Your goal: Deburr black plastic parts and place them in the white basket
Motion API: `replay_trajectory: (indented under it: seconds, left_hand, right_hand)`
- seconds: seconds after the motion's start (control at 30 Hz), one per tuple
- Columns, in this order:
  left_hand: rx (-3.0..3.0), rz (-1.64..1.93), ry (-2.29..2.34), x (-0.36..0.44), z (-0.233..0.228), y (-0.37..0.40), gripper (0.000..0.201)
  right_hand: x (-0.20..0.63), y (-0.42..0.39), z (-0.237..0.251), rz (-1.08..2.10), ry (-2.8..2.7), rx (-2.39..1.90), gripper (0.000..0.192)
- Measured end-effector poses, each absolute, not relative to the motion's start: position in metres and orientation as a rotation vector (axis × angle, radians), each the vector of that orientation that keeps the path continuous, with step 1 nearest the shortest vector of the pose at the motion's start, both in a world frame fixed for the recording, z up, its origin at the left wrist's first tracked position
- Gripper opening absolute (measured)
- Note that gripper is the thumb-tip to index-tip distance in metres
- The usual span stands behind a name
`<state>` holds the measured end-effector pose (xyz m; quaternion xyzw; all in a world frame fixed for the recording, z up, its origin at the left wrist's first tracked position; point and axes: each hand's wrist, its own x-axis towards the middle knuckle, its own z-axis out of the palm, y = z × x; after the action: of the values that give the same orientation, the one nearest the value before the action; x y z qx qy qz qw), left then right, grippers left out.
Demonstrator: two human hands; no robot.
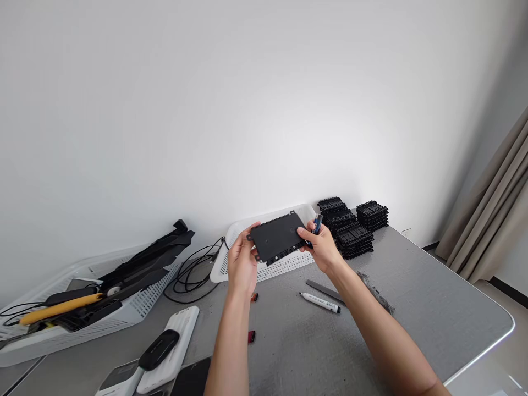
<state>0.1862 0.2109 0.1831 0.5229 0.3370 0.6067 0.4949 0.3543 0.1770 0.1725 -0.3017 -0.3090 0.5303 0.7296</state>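
A flat black plastic plate (278, 239) with notched, tabbed edges is held up above the table, slightly tilted. My left hand (242, 259) is closed on its left end. With the thumb lying on its face, my right hand (319, 245) grips the right end. A short blue tube (317, 224), marker-like, is also tucked in my right hand and points upward. Below on the table lie a white marker (320, 302) with a black cap and a grey flat strip (324, 290). Stacks of similar black notched plates (353, 240) stand beyond my right hand.
Behind the plate is a white perforated basket (289, 268). At left, another white basket (132, 308) holds black items and a yellow-handled tool (61, 309). A coiled black cable (193, 272), a white power bank (187, 330) and crumpled dark plastic (375, 291) lie on the grey table.
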Motion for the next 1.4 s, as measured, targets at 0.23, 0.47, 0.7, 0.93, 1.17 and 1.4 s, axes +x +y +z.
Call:
replay_trajectory:
  seconds: [0.23,0.47,0.7,0.93,1.17,1.4]
  left_hand:
    - [1.381,1.266,0.887,0.185,0.183,0.208,0.06]
    - [1.476,1.235,0.922,0.187,0.186,0.204,0.07]
    - [1.457,1.334,0.946,0.19,0.186,0.204,0.057]
    - [1.415,1.376,0.954,0.189,0.183,0.209,0.051]
    - [1.467,1.348,0.913,0.192,0.184,0.207,0.049]
    - [1.65,1.27,0.887,0.191,0.181,0.207,0.046]
  right_hand:
    - [0.358,0.18,0.169,0.872,-0.694,-0.711,0.04]
    - [0.359,0.181,0.168,0.861,-0.778,-0.69,0.032]
    - [0.359,0.175,0.17,0.592,-0.867,-1.013,0.018]
    - [0.355,0.169,0.179,0.885,-1.014,-0.949,0.031]
    - [0.335,0.176,0.166,1.524,-0.976,-0.724,0.033]
    - [0.327,0.173,0.167,1.71,-1.009,-0.66,0.029]
